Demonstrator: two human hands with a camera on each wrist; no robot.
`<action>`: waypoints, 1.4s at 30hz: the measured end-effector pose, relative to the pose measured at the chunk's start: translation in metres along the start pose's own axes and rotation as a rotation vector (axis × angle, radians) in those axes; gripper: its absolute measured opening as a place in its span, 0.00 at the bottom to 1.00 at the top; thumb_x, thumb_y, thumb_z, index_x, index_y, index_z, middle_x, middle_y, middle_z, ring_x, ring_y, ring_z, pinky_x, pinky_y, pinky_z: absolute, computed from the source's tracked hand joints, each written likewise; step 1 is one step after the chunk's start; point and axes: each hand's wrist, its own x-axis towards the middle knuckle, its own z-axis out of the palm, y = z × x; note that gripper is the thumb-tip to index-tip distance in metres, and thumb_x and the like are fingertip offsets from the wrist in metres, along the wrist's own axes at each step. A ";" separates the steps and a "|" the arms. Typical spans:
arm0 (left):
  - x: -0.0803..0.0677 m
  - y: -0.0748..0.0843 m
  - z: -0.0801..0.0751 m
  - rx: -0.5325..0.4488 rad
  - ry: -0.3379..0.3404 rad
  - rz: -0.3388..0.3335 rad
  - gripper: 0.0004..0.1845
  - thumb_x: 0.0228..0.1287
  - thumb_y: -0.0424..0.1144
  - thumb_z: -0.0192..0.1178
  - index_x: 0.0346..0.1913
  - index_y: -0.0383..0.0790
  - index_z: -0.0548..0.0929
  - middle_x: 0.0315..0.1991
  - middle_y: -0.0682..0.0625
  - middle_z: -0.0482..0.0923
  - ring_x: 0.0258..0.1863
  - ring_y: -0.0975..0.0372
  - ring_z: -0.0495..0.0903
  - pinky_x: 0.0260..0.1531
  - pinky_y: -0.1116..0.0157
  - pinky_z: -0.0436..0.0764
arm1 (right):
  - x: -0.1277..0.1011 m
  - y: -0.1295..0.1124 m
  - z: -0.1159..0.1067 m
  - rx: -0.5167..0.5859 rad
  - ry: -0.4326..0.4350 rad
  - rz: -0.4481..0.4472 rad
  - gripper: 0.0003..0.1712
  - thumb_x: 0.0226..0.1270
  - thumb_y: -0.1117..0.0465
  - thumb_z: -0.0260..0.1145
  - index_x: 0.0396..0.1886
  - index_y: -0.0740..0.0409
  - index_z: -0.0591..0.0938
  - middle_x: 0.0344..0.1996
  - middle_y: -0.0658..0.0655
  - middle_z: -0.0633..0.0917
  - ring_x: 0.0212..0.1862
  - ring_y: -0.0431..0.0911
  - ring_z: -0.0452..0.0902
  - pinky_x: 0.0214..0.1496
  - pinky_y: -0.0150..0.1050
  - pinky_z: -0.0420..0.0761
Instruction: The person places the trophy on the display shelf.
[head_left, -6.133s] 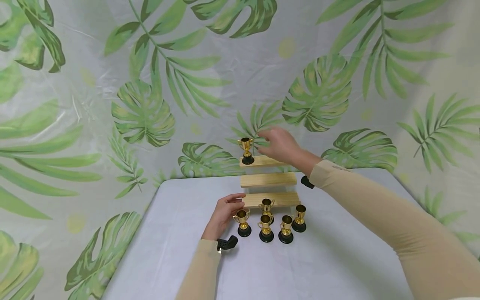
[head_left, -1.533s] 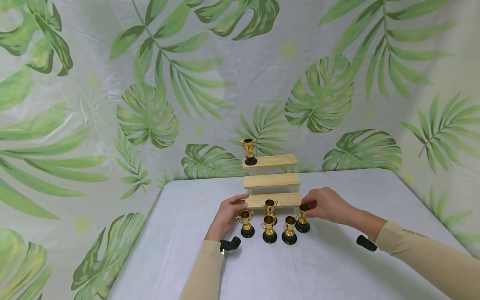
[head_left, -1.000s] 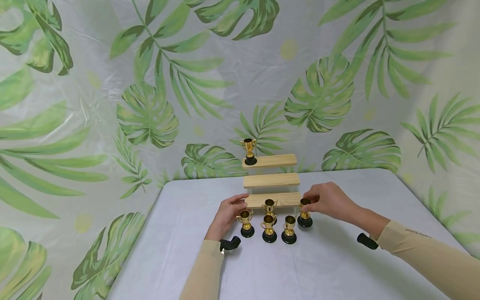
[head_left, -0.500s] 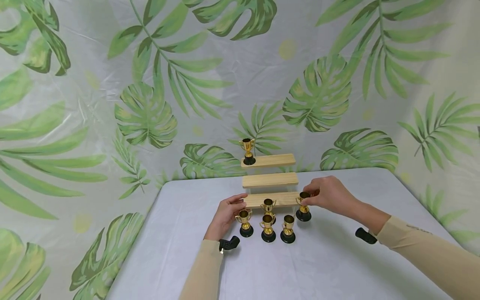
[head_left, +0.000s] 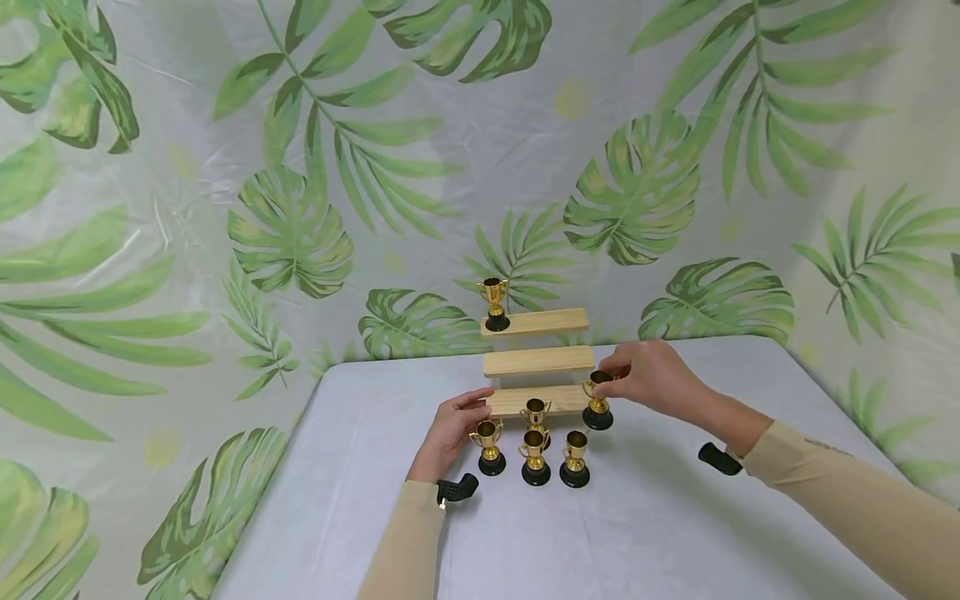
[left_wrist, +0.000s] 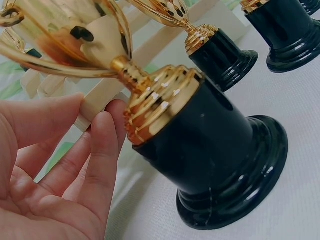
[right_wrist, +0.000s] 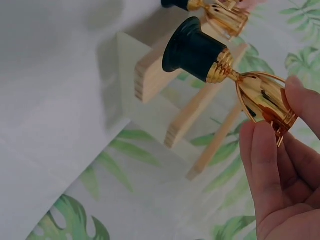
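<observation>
My right hand pinches a small gold trophy cup by its bowl, between thumb and fingers. Its black base hangs in the air by the right end of the lowest wooden step. At the left end of that step, my left hand grips the three-step display stand, thumb and fingers on the plank's end in the left wrist view. One trophy stands upright on the top step, at its left end. Several more trophies, among them a near one beside my left hand, stand on the table before the stand.
The stand sits toward the back of a white-covered table, with a leaf-print cloth hanging behind. A front trophy and another stand close together below the lowest step.
Earlier my right hand was by the top step, then took hold of the rightmost trophy on the table. It has raised that trophy and drawn it slightly left. My left hand stays at the stand.
</observation>
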 end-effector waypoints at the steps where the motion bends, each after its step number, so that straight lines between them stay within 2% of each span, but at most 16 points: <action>1: 0.000 0.000 0.000 0.002 0.003 0.000 0.20 0.65 0.31 0.67 0.60 0.41 0.85 0.47 0.44 0.81 0.42 0.58 0.83 0.40 0.66 0.82 | 0.001 -0.001 -0.001 -0.001 0.000 0.000 0.19 0.53 0.46 0.81 0.41 0.52 0.92 0.30 0.42 0.85 0.28 0.35 0.78 0.27 0.36 0.78; 9: 0.001 -0.001 -0.001 0.013 0.002 -0.004 0.20 0.65 0.32 0.68 0.60 0.41 0.84 0.46 0.45 0.81 0.42 0.59 0.84 0.39 0.66 0.82 | 0.012 -0.010 -0.006 0.010 0.027 -0.014 0.21 0.54 0.46 0.80 0.43 0.54 0.91 0.37 0.49 0.88 0.32 0.38 0.81 0.30 0.38 0.80; 14: 0.001 -0.001 0.000 0.012 0.006 0.000 0.20 0.64 0.32 0.68 0.60 0.41 0.84 0.45 0.45 0.82 0.42 0.59 0.84 0.39 0.66 0.82 | 0.018 -0.014 -0.008 0.026 0.048 -0.039 0.21 0.54 0.47 0.80 0.42 0.55 0.91 0.34 0.47 0.88 0.31 0.38 0.81 0.29 0.38 0.80; 22: 0.000 0.000 0.000 0.014 0.004 0.001 0.20 0.65 0.31 0.66 0.60 0.41 0.85 0.47 0.43 0.82 0.41 0.60 0.83 0.39 0.66 0.81 | 0.031 -0.021 -0.012 0.034 0.052 -0.028 0.21 0.53 0.46 0.81 0.41 0.54 0.92 0.29 0.45 0.86 0.27 0.37 0.79 0.27 0.39 0.79; 32: 0.000 0.000 0.000 0.007 -0.005 0.001 0.21 0.64 0.32 0.68 0.60 0.41 0.84 0.47 0.45 0.82 0.43 0.59 0.83 0.40 0.67 0.82 | 0.049 -0.027 -0.017 0.037 0.083 -0.072 0.21 0.55 0.45 0.79 0.42 0.54 0.92 0.33 0.47 0.88 0.30 0.38 0.81 0.31 0.39 0.82; 42: 0.000 -0.001 -0.001 0.020 -0.015 0.009 0.21 0.65 0.33 0.68 0.61 0.40 0.83 0.48 0.44 0.81 0.43 0.60 0.82 0.41 0.67 0.81 | 0.066 -0.031 -0.020 0.086 0.082 -0.037 0.23 0.55 0.47 0.80 0.45 0.58 0.91 0.37 0.53 0.89 0.33 0.42 0.84 0.33 0.42 0.83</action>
